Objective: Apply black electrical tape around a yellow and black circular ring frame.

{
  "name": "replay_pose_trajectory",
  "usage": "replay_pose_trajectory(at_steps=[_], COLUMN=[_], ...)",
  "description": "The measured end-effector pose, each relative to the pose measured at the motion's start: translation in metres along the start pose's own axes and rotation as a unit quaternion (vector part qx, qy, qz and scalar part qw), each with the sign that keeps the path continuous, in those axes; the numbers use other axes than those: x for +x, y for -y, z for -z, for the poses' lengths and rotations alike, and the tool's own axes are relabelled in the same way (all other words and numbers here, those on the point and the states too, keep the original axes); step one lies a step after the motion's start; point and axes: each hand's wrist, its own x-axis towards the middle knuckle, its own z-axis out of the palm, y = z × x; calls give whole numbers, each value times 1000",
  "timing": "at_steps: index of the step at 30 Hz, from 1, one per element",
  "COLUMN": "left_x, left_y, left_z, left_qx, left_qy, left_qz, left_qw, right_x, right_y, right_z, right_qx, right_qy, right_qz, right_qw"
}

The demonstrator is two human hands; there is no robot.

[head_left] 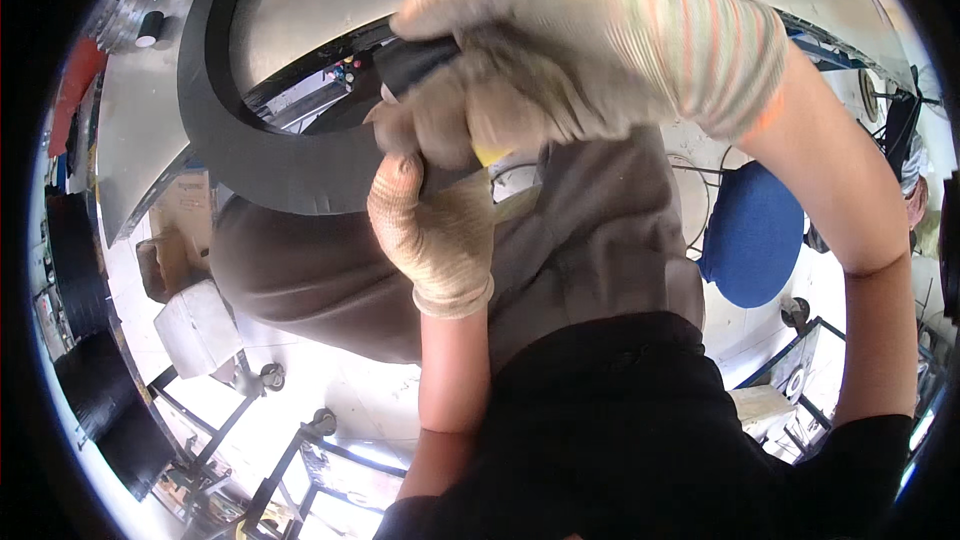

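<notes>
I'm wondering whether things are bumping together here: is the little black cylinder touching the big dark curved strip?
Apart. The head view shows it: a patch of metal tabletop shows between the black cylinder and the curved strip's outer edge.

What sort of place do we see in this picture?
Probably a workshop, judging by the metal-topped table, the castor wheel and the work gloves on the left hand and right hand.

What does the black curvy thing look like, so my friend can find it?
Find the grey table at the upper left. A wide black band curves from there to the person's gloved left hand. It's big and bent like a letter C, unlike the small black cylinder on the table.
</notes>
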Motion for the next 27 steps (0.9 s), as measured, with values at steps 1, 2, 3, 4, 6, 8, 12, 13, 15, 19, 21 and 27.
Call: replay_pose_trajectory(at_steps=[1,2,3,4,6,8,12,13,15,19,21,27], left_x=[2,4,7,7,11,15,13,11,8,3,3,3], left_y=[0,0,0,1,1,1,-4,-6,-8,-12,-9,10], left_z=[-1,-3,-4,-5,-3,1,7,8,8,4,1,-15], left_qx=[41,7,10,9,13,19,69,75,85,40,37,-74], left_qy=[-11,-2,-3,-4,31,29,11,-1,-22,-27,-38,-37], left_qz=[-1,-2,-3,-10,0,6,-7,-8,-8,49,31,37], left_qw=[999,1000,1000,1000,999,999,998,997,996,998,998,996], right_x=[-3,-7,-31,-56,-75,-61,-2,12,34,45,34,-57], right_y=[0,0,-1,-6,-36,-78,-118,-120,-122,-126,-125,-84], right_z=[-1,-5,-24,-43,-51,-25,52,73,110,144,144,87], right_qx=[-4,-11,-38,-62,-90,-122,-235,-269,-364,-376,-344,-155], right_qy=[-8,-22,-54,-87,-148,-190,-173,-161,-149,-125,-111,-38], right_qz=[31,61,45,21,-67,-107,139,230,396,455,447,221], right_qw=[999,998,997,994,983,968,946,921,830,798,818,962])
